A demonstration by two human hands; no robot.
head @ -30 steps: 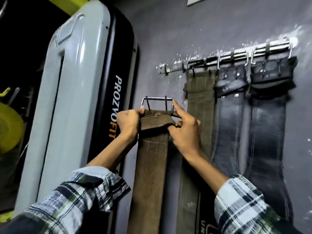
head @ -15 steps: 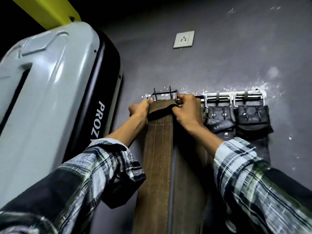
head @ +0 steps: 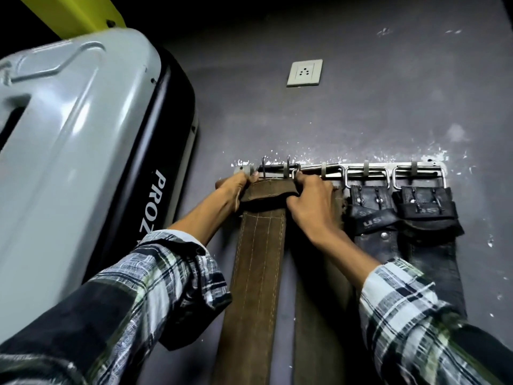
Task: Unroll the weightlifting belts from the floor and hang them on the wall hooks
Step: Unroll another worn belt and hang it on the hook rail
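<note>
A long brown leather belt (head: 258, 262) hangs straight down the grey wall. My left hand (head: 234, 187) grips the left side of its folded top end and my right hand (head: 311, 201) grips the right side. Its metal buckle (head: 277, 169) is pressed against the left end of the steel hook rail (head: 333, 173), its two prongs sticking up. Another olive-brown belt (head: 319, 301) hangs just right of it, mostly behind my right forearm. Two black belts (head: 369, 215) (head: 427, 209) hang by their buckles on the rail's right hooks.
A large grey and black gym machine cover (head: 83, 134) stands close on the left, with a yellow frame bar (head: 77, 12) above it. A white wall socket (head: 304, 73) sits above the rail. The grey wall right of the black belts is bare.
Both hands have lifted the brown belt's buckle end from below the rail up to the rail's left end. The view has tilted upward, bringing the socket into sight.
</note>
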